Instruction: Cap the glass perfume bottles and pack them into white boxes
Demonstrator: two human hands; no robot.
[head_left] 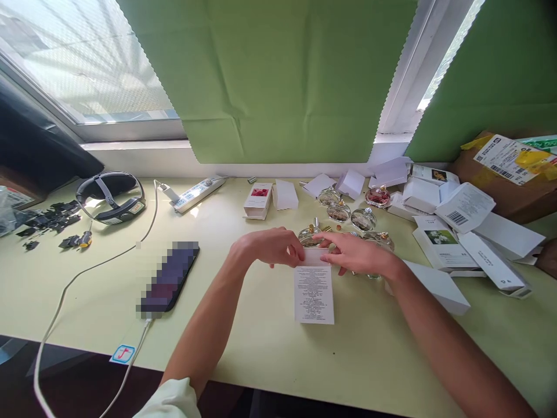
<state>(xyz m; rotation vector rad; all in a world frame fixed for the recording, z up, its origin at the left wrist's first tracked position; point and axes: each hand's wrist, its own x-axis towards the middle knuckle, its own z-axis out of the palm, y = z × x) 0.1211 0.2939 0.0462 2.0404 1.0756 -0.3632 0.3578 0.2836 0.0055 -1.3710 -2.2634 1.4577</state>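
Note:
In the middle of the table is a white cardboard box [314, 296], its near face covered in small printed text. A pale flap stands at the box's far end, between my two hands. My left hand [278, 247] is closed, its curled fingers pinching the flap's left corner. On the right side, my right hand [354, 253] has thumb and fingers around the flap's edge, the index finger stretched forward. Just past the fingers sits a round glass bottle [308, 235]. Other clear bottles are partly hidden behind my right hand. The inside of the box is out of sight.
Farther back stand a white box with a red picture [260, 200], a pinkish-red bottle [378, 197] and a power strip [199, 193]. White boxes [439, 241] pile up at right beside a brown carton [500, 180]. A phone [170, 278] on a cable and a headset [111, 197] lie left.

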